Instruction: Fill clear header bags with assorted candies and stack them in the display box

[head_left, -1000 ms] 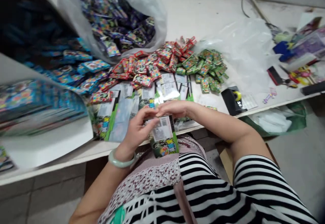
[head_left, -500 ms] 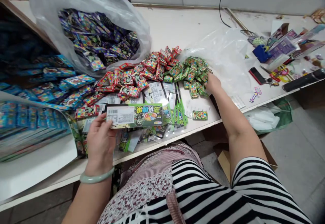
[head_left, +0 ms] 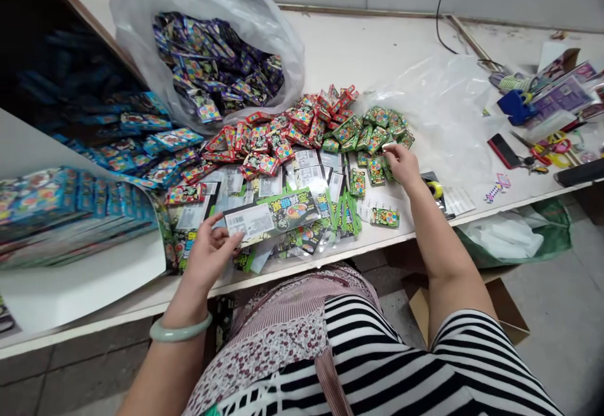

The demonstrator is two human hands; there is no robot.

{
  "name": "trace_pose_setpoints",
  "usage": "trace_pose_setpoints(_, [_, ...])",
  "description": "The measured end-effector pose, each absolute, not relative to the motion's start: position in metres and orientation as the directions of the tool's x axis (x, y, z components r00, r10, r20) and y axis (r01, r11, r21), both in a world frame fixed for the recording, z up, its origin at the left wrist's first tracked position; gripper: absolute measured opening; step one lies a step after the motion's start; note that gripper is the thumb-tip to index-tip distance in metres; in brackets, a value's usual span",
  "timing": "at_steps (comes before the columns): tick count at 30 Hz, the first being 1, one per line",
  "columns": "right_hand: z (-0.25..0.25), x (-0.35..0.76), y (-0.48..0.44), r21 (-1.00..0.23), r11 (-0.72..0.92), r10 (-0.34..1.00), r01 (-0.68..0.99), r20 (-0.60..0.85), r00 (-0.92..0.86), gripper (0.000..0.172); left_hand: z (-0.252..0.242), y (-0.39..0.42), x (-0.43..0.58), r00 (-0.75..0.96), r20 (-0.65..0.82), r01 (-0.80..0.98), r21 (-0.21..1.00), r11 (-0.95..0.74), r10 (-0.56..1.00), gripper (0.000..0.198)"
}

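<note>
Head view: left hand [head_left: 211,257] grips a barcoded green card [head_left: 271,216] over the flat cards [head_left: 306,175], now tilted; right hand [head_left: 401,165], fingers curled on green packets [head_left: 376,170], hold unclear

Red-handled scissors [head_left: 547,150] are laid beside a black phone [head_left: 504,150] on the white table [head_left: 368,44], and a cardboard box [head_left: 507,309] is set on the tiled floor [head_left: 561,340].
</note>
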State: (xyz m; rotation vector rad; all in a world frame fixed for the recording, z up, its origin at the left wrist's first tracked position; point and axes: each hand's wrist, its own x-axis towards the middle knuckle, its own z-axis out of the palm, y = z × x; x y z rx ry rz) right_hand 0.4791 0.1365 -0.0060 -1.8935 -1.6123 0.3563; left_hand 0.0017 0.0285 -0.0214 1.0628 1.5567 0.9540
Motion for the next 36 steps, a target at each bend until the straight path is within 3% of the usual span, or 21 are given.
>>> trace_pose_setpoints(4, [0.000, 0.461, 0.110, -0.577, -0.015, 0.999, 0.817, 0.015, 0.029, 0.030, -0.021, 0.028, -0.011, -0.051, -0.240, 0.516, 0.825, 0.232, 0.969, 0.087])
trace_pose_setpoints(7, [0.003, 0.443, 0.103, -0.414, 0.121, 0.984, 0.902, -0.067, -0.163, 0.061, -0.012, 0.033, -0.013, -0.082, -0.117, 0.758, 0.637, 0.138, 0.990, 0.074])
trace_pose_setpoints(10, [0.003, 0.433, 0.111, -0.271, 0.131, 0.968, 0.954, -0.172, -0.182, 0.093, -0.003, 0.039, -0.004, -0.003, -0.006, 0.808, 0.589, 0.006, 1.000, 0.064])
trace_pose_setpoints(13, [0.001, 0.433, 0.122, -0.248, 0.121, 0.959, 0.961, -0.219, -0.178, 0.085, -0.004, 0.044, 0.009, 0.210, 0.064, 0.773, 0.600, -0.206, 0.976, 0.063])
trace_pose_setpoints(15, [0.000, 0.439, 0.125, -0.329, 0.112, 0.965, 0.938, -0.189, -0.182, 0.063, -0.009, 0.047, 0.017, 0.336, 0.093, 0.746, 0.581, -0.325, 0.937, 0.070])
trace_pose_setpoints(18, [0.003, 0.450, 0.120, -0.573, 0.012, 0.987, 0.819, -0.123, -0.101, 0.029, -0.019, 0.051, 0.023, 0.456, 0.040, 0.730, 0.555, -0.400, 0.889, 0.084])
trace_pose_setpoints(20, [0.010, 0.456, 0.113, -0.738, -0.085, 0.994, 0.670, -0.114, 0.001, 0.026, -0.024, 0.053, 0.025, 0.493, -0.010, 0.736, 0.537, -0.411, 0.870, 0.089])
trace_pose_setpoints(23, [0.024, 0.452, 0.100, -0.885, -0.167, 0.986, 0.435, -0.143, 0.087, 0.033, -0.026, 0.055, 0.029, 0.501, -0.023, 0.749, 0.512, -0.420, 0.865, 0.088])
trace_pose_setpoints(27, [0.034, 0.424, 0.093, -0.959, -0.213, 0.977, 0.185, -0.206, 0.056, 0.044, -0.022, 0.055, 0.035, 0.498, 0.021, 0.743, 0.506, -0.439, 0.867, 0.083])
trace_pose_setpoints(29, [0.030, 0.407, 0.095, -0.956, -0.273, 0.962, 0.107, -0.270, 0.040, 0.041, -0.018, 0.054, 0.035, 0.472, 0.055, 0.743, 0.513, -0.430, 0.880, 0.083])
trace_pose_setpoints(33, [0.009, 0.377, 0.092, -0.936, -0.338, 0.932, 0.100, -0.318, 0.175, 0.035, -0.010, 0.050, 0.026, 0.361, 0.152, 0.747, 0.543, -0.383, 0.920, 0.090])
trace_pose_setpoints(36, [-0.002, 0.368, 0.073, -0.911, -0.372, 0.928, 0.177, -0.362, 0.083, 0.039, -0.010, 0.045, 0.014, 0.325, 0.199, 0.742, 0.552, -0.380, 0.924, 0.099])
